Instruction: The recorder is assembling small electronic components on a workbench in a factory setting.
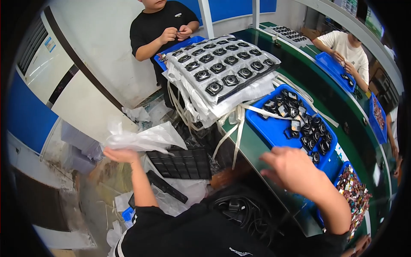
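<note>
My left hand point(120, 155) is out to the left, closed on a crumpled, translucent white plastic sheet point(147, 138) that trails to the right. Below the sheet, a black ribbed tray point(182, 163) leans among loose plastic. Over the edge of the green table, my right hand point(295, 169) has loosely curled fingers with a gap at the thumb, and nothing shows between them. It is nearest a blue bin point(265, 124) of loose black camera-like units point(314, 128). Farther away, a stack of trays is topped by a white-lined tray point(222, 92) holding similar units in rows.
White straps point(239, 132) hang off the table edge. Another blue bin of small coloured parts point(353, 197) sits at right. Coiled black cables point(233, 205) lie below the table. One co-worker point(160, 30) stands beyond the stack; another point(349, 55) works across the green table point(295, 64).
</note>
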{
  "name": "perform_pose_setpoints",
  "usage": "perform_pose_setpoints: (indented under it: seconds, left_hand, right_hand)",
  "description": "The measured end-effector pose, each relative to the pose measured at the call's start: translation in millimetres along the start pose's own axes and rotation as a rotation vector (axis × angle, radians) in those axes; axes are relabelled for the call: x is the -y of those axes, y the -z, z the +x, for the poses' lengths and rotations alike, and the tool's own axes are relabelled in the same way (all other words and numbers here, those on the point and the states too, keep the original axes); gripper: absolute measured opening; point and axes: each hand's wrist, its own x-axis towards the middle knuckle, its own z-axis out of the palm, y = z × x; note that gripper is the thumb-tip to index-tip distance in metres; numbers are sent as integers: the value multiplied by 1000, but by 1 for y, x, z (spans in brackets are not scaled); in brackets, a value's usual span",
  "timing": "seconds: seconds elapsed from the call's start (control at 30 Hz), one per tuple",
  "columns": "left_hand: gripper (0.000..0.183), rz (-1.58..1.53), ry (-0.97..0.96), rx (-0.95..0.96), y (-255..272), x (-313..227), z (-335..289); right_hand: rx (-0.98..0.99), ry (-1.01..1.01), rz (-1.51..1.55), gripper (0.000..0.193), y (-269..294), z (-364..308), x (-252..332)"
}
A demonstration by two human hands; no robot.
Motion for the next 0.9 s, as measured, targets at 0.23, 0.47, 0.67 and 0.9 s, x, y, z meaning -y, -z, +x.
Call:
perform_pose_setpoints:
  seconds: [0.23,0.47,0.67,0.9]
  left_hand:
    - [16,833,-305,407,242,81,116]
    - [25,1618,-380,754,448,129,44]
    - [26,1775,-276,684,493,35,48]
    - [11,483,148,1074,97,16,-9]
  right_hand:
    - [-153,-362,1095,36,-11,122,-34]
    - [-301,-426,1683,52,-20,172,-73]
    - [-465,-540,1638,41,-35,191,-60]
    - [-575,-645,1602,29,-33,201,-78]
